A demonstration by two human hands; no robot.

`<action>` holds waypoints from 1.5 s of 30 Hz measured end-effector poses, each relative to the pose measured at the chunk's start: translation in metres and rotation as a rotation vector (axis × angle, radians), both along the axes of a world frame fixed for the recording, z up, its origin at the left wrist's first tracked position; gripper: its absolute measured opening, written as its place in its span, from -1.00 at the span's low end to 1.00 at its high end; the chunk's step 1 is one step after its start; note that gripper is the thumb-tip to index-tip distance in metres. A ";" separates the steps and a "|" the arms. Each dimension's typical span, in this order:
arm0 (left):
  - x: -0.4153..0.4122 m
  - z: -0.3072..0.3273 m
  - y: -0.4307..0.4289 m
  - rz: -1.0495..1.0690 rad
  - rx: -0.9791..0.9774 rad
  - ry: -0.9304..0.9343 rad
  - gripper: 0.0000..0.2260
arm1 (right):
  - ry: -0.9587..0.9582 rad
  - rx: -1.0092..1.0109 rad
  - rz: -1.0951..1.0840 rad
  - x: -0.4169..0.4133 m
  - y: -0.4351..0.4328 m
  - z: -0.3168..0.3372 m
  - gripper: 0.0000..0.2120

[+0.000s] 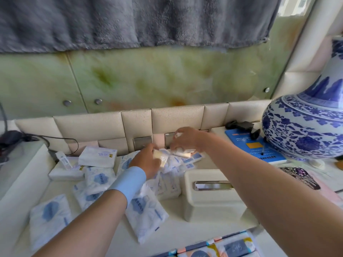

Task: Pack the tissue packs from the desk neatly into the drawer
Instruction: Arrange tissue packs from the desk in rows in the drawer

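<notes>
Many white plastic-wrapped tissue packs (146, 214) printed with blue lie scattered over the pale desk (185, 232), piled thickest at the back against the padded wall panel. The left hand (146, 160), with a light-blue cuff (130, 180) on its wrist, curls its fingers around a small cream-coloured pack (160, 157) above that pile. Just beside it the right hand (183, 140) pinches a slim white pack (183, 154) from above.

Both grips look light. One slippery wrapper could slide out on the way to the near edge. There the drawer (258, 236) seems to stand open with patterned packs (228, 245) already in a row. A reach over the heap could also drag loose packs off the desk.

The slim white pack lies with its long axis roughly left to right, slightly tilted. The cream one is too blurred to judge. The large packs nearer the person point every way, most with their long axes slanting from far left to near right, so each would need turning to sit square.

A cream rectangular tissue box (209, 201) stands right of the pile, with a blue-and-white porcelain vase (306, 127) beyond it.
</notes>
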State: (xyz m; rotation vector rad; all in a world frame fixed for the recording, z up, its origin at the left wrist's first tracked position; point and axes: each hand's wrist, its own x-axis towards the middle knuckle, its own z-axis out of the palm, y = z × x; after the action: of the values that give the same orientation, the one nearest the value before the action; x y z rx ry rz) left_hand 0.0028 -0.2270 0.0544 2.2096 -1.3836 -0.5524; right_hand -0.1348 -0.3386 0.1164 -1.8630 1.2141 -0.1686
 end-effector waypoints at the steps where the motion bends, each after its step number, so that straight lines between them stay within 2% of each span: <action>1: 0.004 0.005 0.009 -0.019 0.028 -0.042 -0.62 | -0.025 -0.003 0.019 0.008 0.012 0.002 -0.72; 5: 0.012 0.022 0.054 -0.037 0.112 -0.089 -0.65 | -0.017 -0.007 0.094 0.027 0.070 -0.005 -0.67; 10: 0.005 0.033 0.129 -0.043 0.227 -0.143 -0.66 | 0.030 0.022 0.236 0.027 0.154 -0.026 -0.78; 13: -0.004 0.014 0.182 -0.071 0.285 -0.154 -0.73 | 0.080 0.035 0.324 0.018 0.202 -0.038 -0.71; 16: -0.014 -0.009 0.233 -0.098 0.346 -0.138 -0.69 | 0.151 0.033 0.440 0.011 0.246 -0.056 -0.61; 21: -0.028 -0.045 0.299 -0.095 0.446 -0.063 -0.70 | 0.323 -0.054 0.635 -0.007 0.309 -0.093 -0.69; 23: -0.031 -0.058 0.320 -0.080 0.473 -0.061 -0.69 | 0.381 -0.144 0.699 -0.017 0.329 -0.105 -0.66; 26: -0.035 -0.073 0.343 -0.097 0.524 -0.055 -0.71 | 0.397 -0.213 0.766 -0.028 0.352 -0.127 -0.66; 30: -0.034 -0.085 0.359 -0.118 0.580 -0.048 -0.63 | 0.449 -0.118 0.858 -0.033 0.362 -0.150 -0.46; 31: -0.032 -0.086 0.361 -0.117 0.583 -0.050 -0.62 | 0.458 -0.114 0.868 -0.034 0.361 -0.152 -0.46; 35: -0.026 -0.090 0.361 -0.105 0.546 -0.031 -0.66 | 0.375 -0.080 0.777 -0.042 0.351 -0.159 -0.62; 40: -0.021 -0.091 0.350 -0.092 0.483 0.015 -0.66 | 0.203 -0.068 0.396 -0.037 0.336 -0.156 -0.81; 42: -0.020 -0.091 0.345 -0.060 0.436 0.047 -0.67 | 0.177 -0.032 0.306 -0.033 0.328 -0.153 -0.80; 45: -0.019 -0.091 0.340 -0.002 0.373 0.076 -0.70 | 0.120 0.164 0.128 -0.027 0.321 -0.151 -0.74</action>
State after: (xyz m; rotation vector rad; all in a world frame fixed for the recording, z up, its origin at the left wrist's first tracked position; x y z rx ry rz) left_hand -0.0158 0.1126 -0.0368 2.4421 -1.3295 -0.9512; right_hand -0.1620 -0.0172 -0.0345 -1.8205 1.1488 0.1118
